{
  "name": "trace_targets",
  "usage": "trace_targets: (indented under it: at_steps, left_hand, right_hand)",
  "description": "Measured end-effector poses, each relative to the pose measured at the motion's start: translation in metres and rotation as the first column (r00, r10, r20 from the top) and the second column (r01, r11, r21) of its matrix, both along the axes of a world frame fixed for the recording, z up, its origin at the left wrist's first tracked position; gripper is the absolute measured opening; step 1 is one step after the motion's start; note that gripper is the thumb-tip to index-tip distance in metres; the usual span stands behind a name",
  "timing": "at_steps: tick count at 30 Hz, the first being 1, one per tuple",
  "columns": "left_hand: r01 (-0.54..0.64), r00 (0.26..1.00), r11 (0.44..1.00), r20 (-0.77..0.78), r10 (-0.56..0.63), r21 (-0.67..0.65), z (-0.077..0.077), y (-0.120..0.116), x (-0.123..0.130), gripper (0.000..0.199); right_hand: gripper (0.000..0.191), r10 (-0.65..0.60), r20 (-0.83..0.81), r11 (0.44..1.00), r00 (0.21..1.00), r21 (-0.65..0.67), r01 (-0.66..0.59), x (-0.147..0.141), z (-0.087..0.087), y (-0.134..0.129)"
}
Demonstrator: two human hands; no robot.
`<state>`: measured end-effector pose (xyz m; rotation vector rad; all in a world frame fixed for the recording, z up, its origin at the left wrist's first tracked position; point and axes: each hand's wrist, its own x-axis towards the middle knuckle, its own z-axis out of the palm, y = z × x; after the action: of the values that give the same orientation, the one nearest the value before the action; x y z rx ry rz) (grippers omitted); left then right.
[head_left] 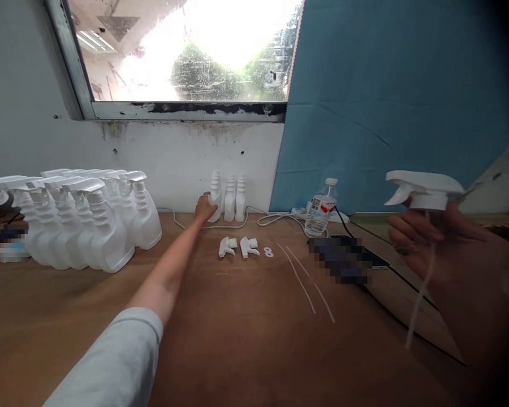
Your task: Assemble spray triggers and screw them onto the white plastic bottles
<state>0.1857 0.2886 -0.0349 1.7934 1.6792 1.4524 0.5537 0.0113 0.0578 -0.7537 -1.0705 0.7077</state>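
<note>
My left hand (205,208) reaches to the back of the table, its fingers round the leftmost white plastic bottle (215,192). That bottle is open-necked and leans slightly. Two more white bottles (229,198) stand right beside it. At the right, my right hand (436,237) is raised above the table and closed round a white trigger spray head (428,189). A thin dip tube (422,294) hangs down from the head. Between my hands lie two loose trigger spray heads (249,247), small white washers (268,252) and two thin tubes (299,280).
Several white bottles fitted with spray heads (110,237) stand grouped at the left. A clear water bottle (321,209) is at the back right, near a white cable (271,217) and a dark blurred object (339,260). The wall and window (186,56) bound the table's back.
</note>
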Motion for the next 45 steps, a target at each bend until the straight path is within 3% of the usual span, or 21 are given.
trace_targets:
  at_steps: [3,8,13,18,22,26,28,30,31,32,35,37,39,41,45]
  left_hand:
    - [-0.029,0.998,1.000,-0.047,0.030,0.006,-0.011,0.007,0.013,0.039]
    - [-0.055,0.997,0.998,-0.053,0.056,0.018,-0.021,0.018,0.023,0.041]
    - [-0.013,1.000,1.000,-0.028,0.014,0.015,-0.022,0.021,0.030,0.068]
    - [0.009,0.999,0.998,0.051,-0.012,0.065,-0.017,0.003,0.027,0.063]
    - [0.024,0.993,0.990,0.114,-0.040,0.138,-0.002,-0.033,0.023,0.047]
    - [0.224,0.966,0.957,0.091,-0.244,0.185,0.000,-0.103,0.034,0.025]
    - [0.384,0.915,0.910,0.064,-0.397,0.155,-0.011,-0.150,0.043,0.012]
    - [0.511,0.851,0.853,0.076,-0.519,0.102,-0.025,-0.195,0.051,0.016]
    - [0.579,0.804,0.813,0.121,-0.582,0.064,-0.031,-0.213,0.054,0.025]
    - [0.694,0.686,0.720,0.296,-0.664,0.007,-0.037,-0.227,0.056,0.031]
    - [0.875,0.407,0.482,0.600,-0.688,-0.040,-0.046,-0.245,0.057,0.049]
    - [0.910,0.332,0.413,0.646,-0.687,-0.029,-0.047,-0.244,0.056,0.057]
    - [0.922,0.312,0.386,0.645,-0.698,-0.029,-0.047,-0.241,0.055,0.057]
    - [0.914,0.354,0.399,0.628,-0.693,-0.075,-0.048,-0.240,0.054,0.051]
    - [0.838,0.514,0.525,0.542,-0.665,-0.150,-0.051,-0.242,0.055,0.044]
  right_hand:
    - [0.017,0.117,-0.050,0.993,0.992,0.004,-0.117,0.004,-0.003,0.001]
    - [0.015,0.136,-0.060,0.991,0.989,0.002,-0.136,0.010,-0.006,0.002]
    - [0.012,0.211,-0.063,0.976,0.975,-0.032,-0.214,0.010,-0.013,0.008]
    - [0.026,0.265,0.002,0.964,0.964,-0.018,-0.265,-0.001,-0.026,0.021]
    - [0.031,0.357,0.017,0.929,0.934,-0.116,-0.352,-0.012,-0.037,0.027]
    - [0.032,0.464,-0.049,0.830,0.884,-0.324,-0.454,-0.026,-0.051,0.030]
    - [0.034,0.538,-0.106,0.731,0.836,-0.436,-0.525,-0.038,-0.059,0.030]
    - [0.036,0.613,-0.170,0.600,0.772,-0.536,-0.594,-0.054,-0.067,0.027]
    - [0.039,0.642,-0.196,0.534,0.741,-0.579,-0.616,-0.063,-0.071,0.025]
    - [0.042,0.663,-0.211,0.475,0.719,-0.623,-0.621,-0.072,-0.074,0.023]
    - [0.052,0.703,-0.203,0.359,0.682,-0.726,-0.586,-0.095,-0.086,0.017]
    - [0.056,0.717,-0.183,0.324,0.673,-0.768,-0.553,-0.105,-0.095,0.013]
    - [0.059,0.719,-0.162,0.311,0.676,-0.795,-0.521,-0.111,-0.104,0.011]
    - [0.063,0.724,-0.134,0.305,0.677,-0.818,-0.487,-0.113,-0.111,0.011]
    - [0.061,0.770,-0.079,0.280,0.633,-0.849,-0.447,-0.112,-0.114,0.012]
